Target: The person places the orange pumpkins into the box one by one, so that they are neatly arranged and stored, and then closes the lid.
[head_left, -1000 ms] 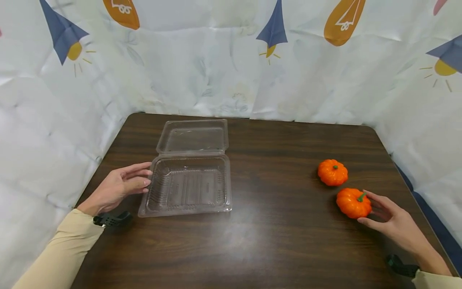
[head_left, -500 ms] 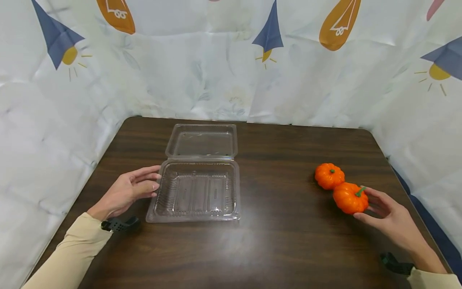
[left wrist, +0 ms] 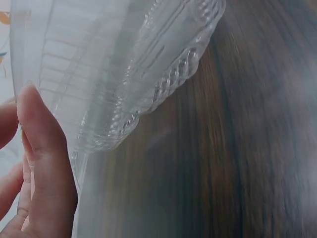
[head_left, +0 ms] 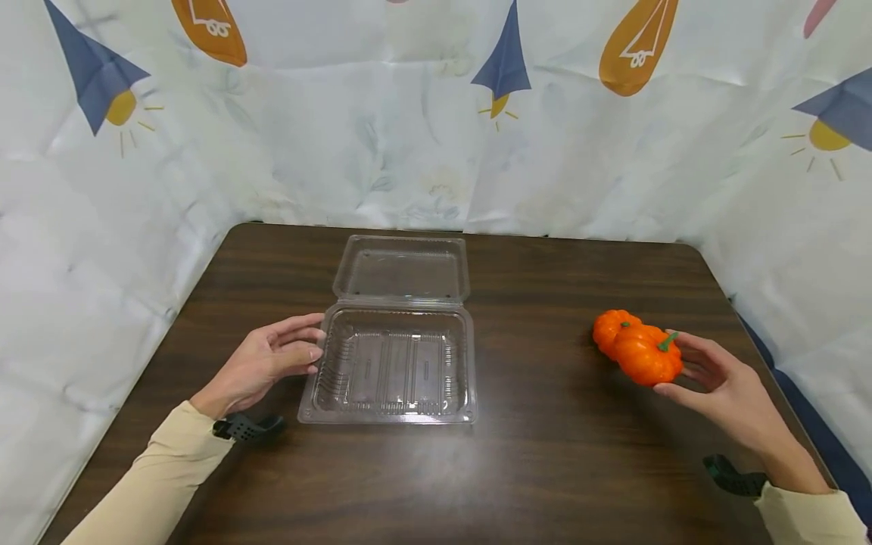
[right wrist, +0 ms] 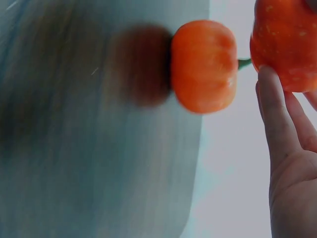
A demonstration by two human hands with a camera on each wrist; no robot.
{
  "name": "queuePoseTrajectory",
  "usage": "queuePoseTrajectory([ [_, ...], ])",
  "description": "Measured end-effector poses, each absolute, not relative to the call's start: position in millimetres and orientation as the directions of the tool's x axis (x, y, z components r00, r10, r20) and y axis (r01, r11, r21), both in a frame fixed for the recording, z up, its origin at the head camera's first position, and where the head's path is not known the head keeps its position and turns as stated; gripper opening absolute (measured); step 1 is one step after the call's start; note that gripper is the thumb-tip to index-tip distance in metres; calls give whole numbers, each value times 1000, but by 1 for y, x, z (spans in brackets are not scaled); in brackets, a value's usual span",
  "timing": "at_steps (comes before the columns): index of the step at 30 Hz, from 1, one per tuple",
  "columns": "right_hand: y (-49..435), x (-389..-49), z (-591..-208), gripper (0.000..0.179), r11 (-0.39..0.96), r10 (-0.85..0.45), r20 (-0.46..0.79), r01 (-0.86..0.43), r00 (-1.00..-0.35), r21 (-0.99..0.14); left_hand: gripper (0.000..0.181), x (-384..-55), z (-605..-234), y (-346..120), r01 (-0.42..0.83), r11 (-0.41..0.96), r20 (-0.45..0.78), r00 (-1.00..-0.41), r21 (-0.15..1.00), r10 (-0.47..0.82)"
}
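On the left, my left hand point(head_left: 262, 367) pinches the left rim of a clear plastic clamshell container point(head_left: 388, 418), thumb against the near face of the rim in the left wrist view. Its hinged lid point(head_left: 402, 269) lies folded back behind the base, and nothing is inside. My right hand point(head_left: 729, 390) grips a small orange pumpkin point(head_left: 643, 359) with a green stem, thumb in front and fingers behind. The right wrist view shows this pumpkin point(right wrist: 287, 44) raised above the table. A second orange pumpkin point(right wrist: 203, 67) stands on the tabletop just behind it, partly covered by the held one in the head view.
The dark wood-grain table point(head_left: 531, 462) has rounded far corners. White patterned fabric point(head_left: 306, 151) hangs around its back and sides. Beyond the right edge lies a dark blue strip point(head_left: 811, 409).
My left hand has slid the container to the right. My right hand has lifted one pumpkin and carried it up and left, so it now overlaps the other. The head view shifted slightly.
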State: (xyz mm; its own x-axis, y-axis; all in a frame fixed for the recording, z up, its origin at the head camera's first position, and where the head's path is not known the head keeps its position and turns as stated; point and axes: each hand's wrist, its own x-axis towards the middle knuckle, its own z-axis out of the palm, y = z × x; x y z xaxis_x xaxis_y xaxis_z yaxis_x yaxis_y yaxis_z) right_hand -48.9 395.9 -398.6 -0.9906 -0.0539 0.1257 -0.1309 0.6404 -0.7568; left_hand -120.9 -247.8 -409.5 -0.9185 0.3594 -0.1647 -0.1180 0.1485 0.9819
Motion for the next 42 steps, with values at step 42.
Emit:
queuePoseTrajectory([
  [42,241,-115,-371,74,336,-352,136,-260,-926,-905,66,-139,-426,-166,-234,-9,-211,-891,972,402],
])
